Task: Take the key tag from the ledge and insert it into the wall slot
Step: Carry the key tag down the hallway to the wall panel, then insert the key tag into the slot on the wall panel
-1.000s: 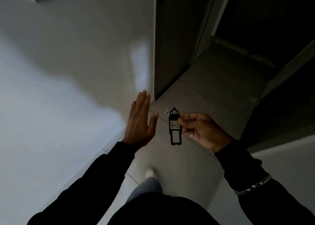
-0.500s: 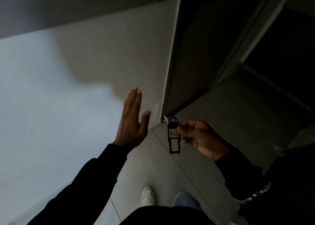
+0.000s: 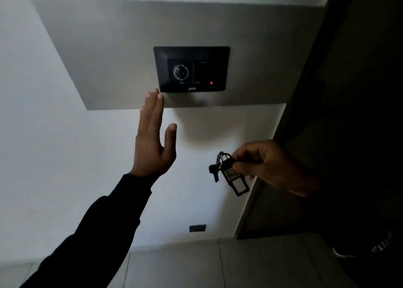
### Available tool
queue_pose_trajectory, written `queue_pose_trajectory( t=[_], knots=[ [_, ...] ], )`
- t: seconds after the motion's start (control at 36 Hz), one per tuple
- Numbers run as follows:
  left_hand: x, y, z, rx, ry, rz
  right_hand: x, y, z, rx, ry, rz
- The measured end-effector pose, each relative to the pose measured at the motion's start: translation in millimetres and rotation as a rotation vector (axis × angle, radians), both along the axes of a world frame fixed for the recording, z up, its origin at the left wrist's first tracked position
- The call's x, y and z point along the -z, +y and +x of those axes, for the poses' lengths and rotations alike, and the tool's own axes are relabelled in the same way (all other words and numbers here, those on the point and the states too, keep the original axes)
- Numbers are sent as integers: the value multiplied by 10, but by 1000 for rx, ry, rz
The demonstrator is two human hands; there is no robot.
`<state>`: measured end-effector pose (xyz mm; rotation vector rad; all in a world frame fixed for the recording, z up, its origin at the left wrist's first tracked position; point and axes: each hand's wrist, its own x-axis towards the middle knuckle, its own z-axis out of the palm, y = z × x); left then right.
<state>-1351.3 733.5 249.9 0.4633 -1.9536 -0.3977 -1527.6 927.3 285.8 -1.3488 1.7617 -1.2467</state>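
Observation:
My right hand (image 3: 270, 165) pinches a black key tag (image 3: 236, 182) with a white label, a ring and a small key hanging at its left end. The tag hangs tilted, below and to the right of a black wall panel (image 3: 192, 69). That panel sits on a grey patch of the white wall and has a round dial on its left half, a darker slot section (image 3: 204, 73) on its right half and a small red light. My left hand (image 3: 153, 139) is raised flat and open, fingertips just below the panel's lower left corner, holding nothing.
A dark door or frame (image 3: 327, 113) runs down the right side of the wall. A small black wall plate (image 3: 197, 228) sits low near the skirting. Grey floor tiles (image 3: 196, 266) lie below. A door handle (image 3: 340, 255) shows dimly at the lower right.
The view has tilted up from the floor to the wall, bringing the black panel into sight. My left hand rose toward the panel. The key tag now hangs tilted in my right hand.

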Motion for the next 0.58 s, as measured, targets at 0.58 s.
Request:
queue_pose_trajectory(
  t=[0.58],
  knots=[
    [-867, -1235, -253, -627, -238, -664, -1620, -1318, -213, 68, 136, -634]
  ],
)
